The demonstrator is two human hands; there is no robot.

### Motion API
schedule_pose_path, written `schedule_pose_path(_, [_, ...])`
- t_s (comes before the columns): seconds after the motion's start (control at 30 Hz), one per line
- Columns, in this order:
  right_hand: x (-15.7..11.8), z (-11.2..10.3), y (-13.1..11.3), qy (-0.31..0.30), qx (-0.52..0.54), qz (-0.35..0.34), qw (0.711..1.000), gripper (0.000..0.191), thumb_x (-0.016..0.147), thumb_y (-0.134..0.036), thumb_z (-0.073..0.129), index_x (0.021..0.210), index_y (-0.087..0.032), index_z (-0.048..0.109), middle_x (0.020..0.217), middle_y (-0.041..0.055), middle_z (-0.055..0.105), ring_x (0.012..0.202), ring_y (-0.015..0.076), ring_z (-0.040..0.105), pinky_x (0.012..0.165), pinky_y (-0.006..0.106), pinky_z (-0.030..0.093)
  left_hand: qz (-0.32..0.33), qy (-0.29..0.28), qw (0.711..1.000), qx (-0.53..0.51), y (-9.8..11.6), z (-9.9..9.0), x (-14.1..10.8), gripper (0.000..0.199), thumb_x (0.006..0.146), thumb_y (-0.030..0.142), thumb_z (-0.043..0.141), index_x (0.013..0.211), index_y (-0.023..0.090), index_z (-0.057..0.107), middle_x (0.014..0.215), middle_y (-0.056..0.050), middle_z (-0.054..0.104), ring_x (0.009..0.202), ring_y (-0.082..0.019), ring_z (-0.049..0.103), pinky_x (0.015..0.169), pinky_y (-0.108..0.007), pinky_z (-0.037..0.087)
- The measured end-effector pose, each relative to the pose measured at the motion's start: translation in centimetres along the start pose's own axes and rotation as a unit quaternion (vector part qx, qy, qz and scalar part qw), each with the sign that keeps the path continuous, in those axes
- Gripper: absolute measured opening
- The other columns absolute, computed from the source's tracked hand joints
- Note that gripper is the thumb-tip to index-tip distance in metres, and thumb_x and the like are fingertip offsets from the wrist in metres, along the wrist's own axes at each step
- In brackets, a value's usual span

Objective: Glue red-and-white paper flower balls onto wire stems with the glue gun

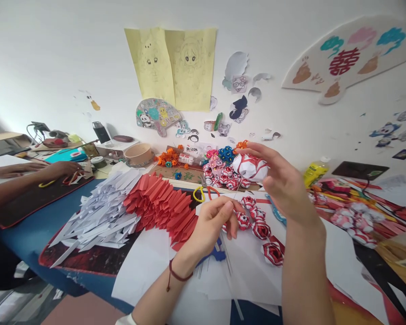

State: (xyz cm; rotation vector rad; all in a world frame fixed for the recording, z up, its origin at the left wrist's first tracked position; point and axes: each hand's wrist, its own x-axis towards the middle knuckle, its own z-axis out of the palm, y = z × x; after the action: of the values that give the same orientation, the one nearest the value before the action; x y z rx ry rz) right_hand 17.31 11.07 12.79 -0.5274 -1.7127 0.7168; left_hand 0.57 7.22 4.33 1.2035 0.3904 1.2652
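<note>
Item, one large red-and-white paper ball point(252, 168): aloft over the middle of your worktop point(27, 248), between your two hands. Item, your left hand point(218, 219): fingers curled, thumb and forefinger pinched shut on a thin stem point(236, 193) just below the ball. Item, your right hand point(289, 185): fingers parted and arched over the ball's right side; whether they touch it, you cannot tell from this view. Item, small paper flowers point(261, 230): a loose row between your forearms, crowding the room there. Item, red folded strips point(162, 205) and white folded strips point(98, 216): heaped left of your left wrist, hemming that side, the white ones poking past the rim of a dark board point(88, 266). Item, white paper sheets point(145, 266): under your left forearm, edges reaching the near side. Item, a co-worker's hand point(69, 169): well apart, far left, with blue worktop showing between its mat point(37, 207) and your board
</note>
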Motion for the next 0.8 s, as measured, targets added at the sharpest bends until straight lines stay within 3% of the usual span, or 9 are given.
schedule_pose_path(0.23, [0.5, -1.0, 2.1, -0.004, 0.035, 0.045, 0.998, 0.053, 0.081, -0.048, 0.082, 0.129, -0.031, 0.068, 0.137, 0.0069, 0.068, 0.133, 0.0312, 0.059, 0.104, 0.048, 0.056, 0.006, 0.067, 0.987, 0.147, -0.1, 0.1, 0.5, 0.043, 0.101, 0.053, 0.056, 0.101, 0.014, 0.073, 0.056, 0.001, 0.06, 0.049, -0.01, 0.05, 0.052, -0.02, 0.041])
schedule_pose_path(0.43, [1.0, -2.2, 3.7, 0.025, 0.026, -0.01, 0.999, 0.042, 0.081, -0.049, 0.081, 0.12, -0.033, 0.073, 0.133, 0.0038, 0.07, 0.134, 0.0313, 0.058, 0.119, 0.054, 0.041, 0.0, 0.075, 0.965, 0.253, 0.0, 0.2, 0.2, 0.039, 0.104, 0.049, 0.052, 0.108, 0.016, 0.072, 0.066, -0.002, 0.07, 0.056, -0.012, 0.054, 0.059, -0.022, 0.044])
schedule_pose_path(0.5, [1.1, -2.8, 4.3, 0.034, 0.034, -0.025, 0.999, 0.047, 0.077, -0.055, 0.083, 0.119, -0.035, 0.073, 0.131, 0.0035, 0.07, 0.135, 0.0328, 0.057, 0.119, 0.056, 0.041, -0.001, 0.078, 0.956, 0.282, 0.0, 0.2, 0.3, 0.035, 0.104, 0.045, 0.052, 0.109, 0.016, 0.072, 0.069, -0.003, 0.072, 0.059, -0.013, 0.057, 0.062, -0.022, 0.045])
schedule_pose_path(0.63, [1.1, -3.4, 5.6, 0.025, 0.079, -0.019, 0.996, 0.069, 0.068, -0.064, 0.086, 0.128, -0.038, 0.065, 0.129, 0.0055, 0.068, 0.127, 0.035, 0.064, 0.107, 0.055, 0.053, 0.007, 0.073, 0.945, 0.318, -0.4, 0.1, 0.4, 0.03, 0.105, 0.037, 0.051, 0.107, 0.017, 0.073, 0.071, -0.002, 0.073, 0.061, -0.014, 0.058, 0.065, -0.024, 0.045])
schedule_pose_path(0.8, [1.3, -2.8, 5.7, -0.004, 0.122, -0.024, 0.992, 0.073, 0.07, -0.063, 0.085, 0.134, -0.04, 0.058, 0.13, 0.0061, 0.068, 0.128, 0.0336, 0.064, 0.105, 0.054, 0.054, 0.005, 0.07, 0.951, 0.3, -1.1, -0.1, 0.5, 0.03, 0.104, 0.038, 0.053, 0.103, 0.016, 0.075, 0.071, -0.003, 0.073, 0.061, -0.015, 0.059, 0.065, -0.025, 0.047])
